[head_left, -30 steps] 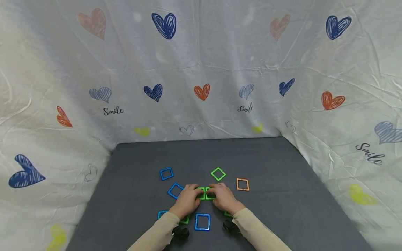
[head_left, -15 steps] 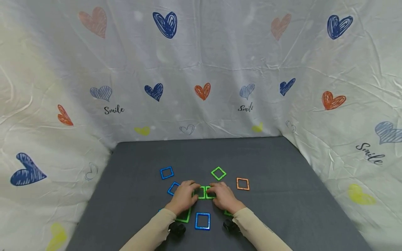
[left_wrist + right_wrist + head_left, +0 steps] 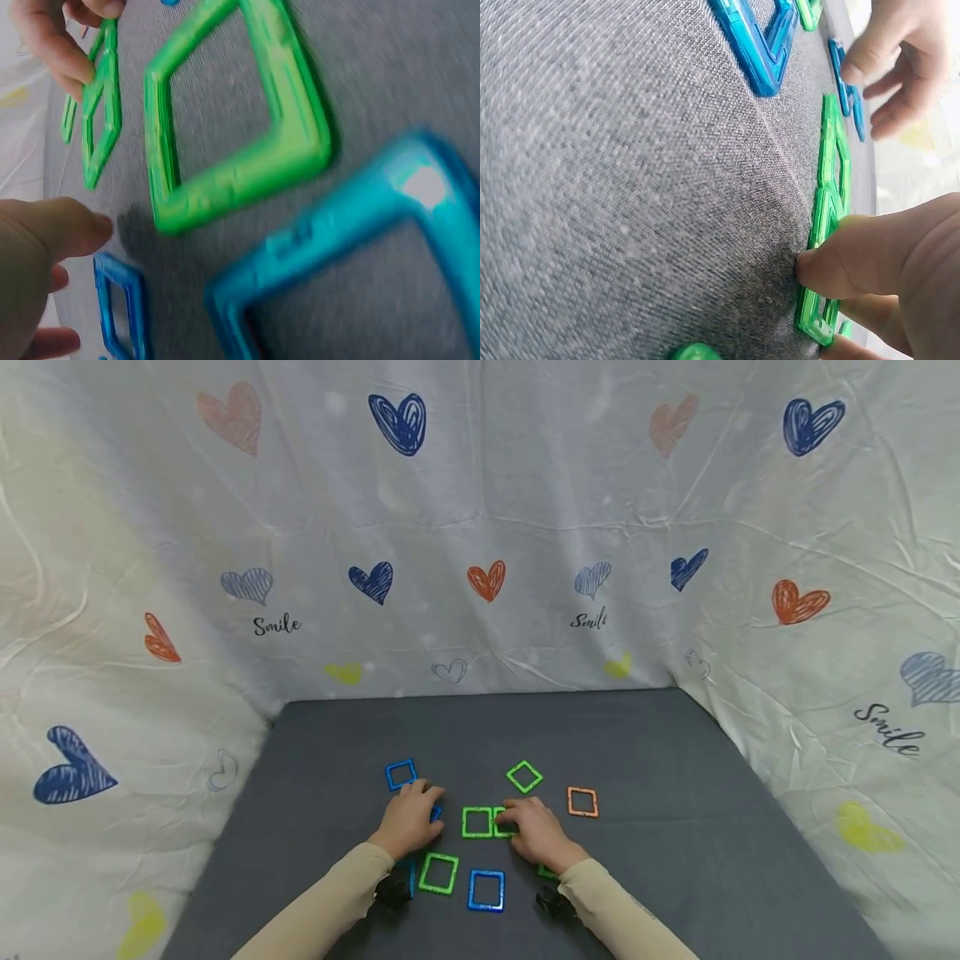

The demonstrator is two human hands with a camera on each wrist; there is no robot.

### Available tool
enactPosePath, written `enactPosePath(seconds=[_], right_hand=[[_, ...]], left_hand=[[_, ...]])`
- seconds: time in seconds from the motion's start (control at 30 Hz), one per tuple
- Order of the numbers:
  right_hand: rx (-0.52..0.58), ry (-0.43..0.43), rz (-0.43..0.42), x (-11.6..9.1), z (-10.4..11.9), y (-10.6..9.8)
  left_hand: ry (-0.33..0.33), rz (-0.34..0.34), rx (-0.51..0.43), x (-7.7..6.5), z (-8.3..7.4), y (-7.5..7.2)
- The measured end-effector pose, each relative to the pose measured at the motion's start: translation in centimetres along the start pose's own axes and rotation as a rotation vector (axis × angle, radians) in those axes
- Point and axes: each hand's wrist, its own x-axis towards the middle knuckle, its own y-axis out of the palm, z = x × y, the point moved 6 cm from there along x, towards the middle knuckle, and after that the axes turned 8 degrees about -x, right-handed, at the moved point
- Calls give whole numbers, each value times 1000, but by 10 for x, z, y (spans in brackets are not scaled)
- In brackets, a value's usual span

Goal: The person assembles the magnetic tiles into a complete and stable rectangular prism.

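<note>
Two green square magnetic tiles lie edge to edge mid-table: the left one (image 3: 465,822) in full sight, the right one (image 3: 821,225) partly covered by my right hand (image 3: 537,831). That hand pinches the right tile, thumb on the near edge and fingers on the far side. My left hand (image 3: 408,817) hovers, fingers spread, over a blue square tile (image 3: 436,813) that it mostly hides. In the left wrist view, the thumb is apart from that blue tile (image 3: 139,300), and nothing is held.
Toward the front lie a green tile (image 3: 437,890), a blue tile (image 3: 486,907) and another blue one (image 3: 412,878) half under the left wrist. Farther back are a blue tile (image 3: 401,763), a green tile (image 3: 524,791) and an orange tile (image 3: 582,815). A heart-printed curtain (image 3: 525,527) surrounds the grey table (image 3: 637,902).
My left hand has let go of the left green tile and moved left, over the blue tile. My right hand stays on its green tile.
</note>
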Motion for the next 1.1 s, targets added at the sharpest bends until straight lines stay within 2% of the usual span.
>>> enactPosePath(seconds=[0.17, 0.3, 1.1], right_hand=[[-10, -6, -2, -1, 1, 1], [-16, -1, -7, -2, 0, 1], [-9, 19, 10, -3, -1, 1]], left_hand=[[-78, 80, -7, -2, 10, 1], [-93, 116, -23, -1, 12, 3], [-132, 192, -33, 4, 4, 2]])
